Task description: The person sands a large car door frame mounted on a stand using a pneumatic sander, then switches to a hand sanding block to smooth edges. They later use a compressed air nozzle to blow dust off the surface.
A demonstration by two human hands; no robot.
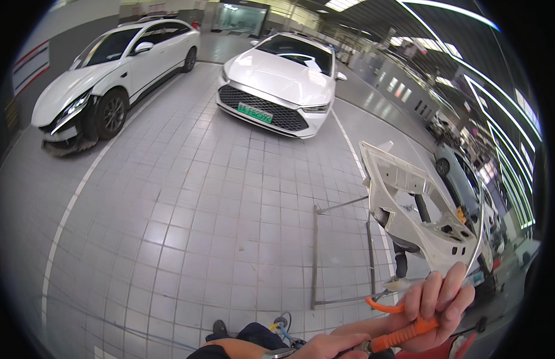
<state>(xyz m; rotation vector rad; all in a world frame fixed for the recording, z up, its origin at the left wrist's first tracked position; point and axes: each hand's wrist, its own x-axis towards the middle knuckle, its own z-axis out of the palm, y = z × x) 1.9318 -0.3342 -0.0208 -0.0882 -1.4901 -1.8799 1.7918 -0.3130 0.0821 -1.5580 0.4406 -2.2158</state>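
Note:
At the lower right, my right hand [439,299] wraps around an orange tool with a ribbed handle [403,336]. A curved orange piece [382,307] sticks out beside its fingers. My left hand [325,347] comes in from the lower edge, a watch [278,353] on its wrist. Its fingers close on the metal fitting [365,346] at the handle's end; the lower edge cuts part of this hand off. Just beyond my right hand stands an off-white car body panel [403,224] with cut-outs, tilted on a metal stand [315,257].
A white car [283,75] faces me ahead. Another white car [119,66] at the left has its front bumper area damaged. Blue hose [283,330] lies near my feet, with a dark shoe [220,328] beside it. More cars [460,170] stand along the right.

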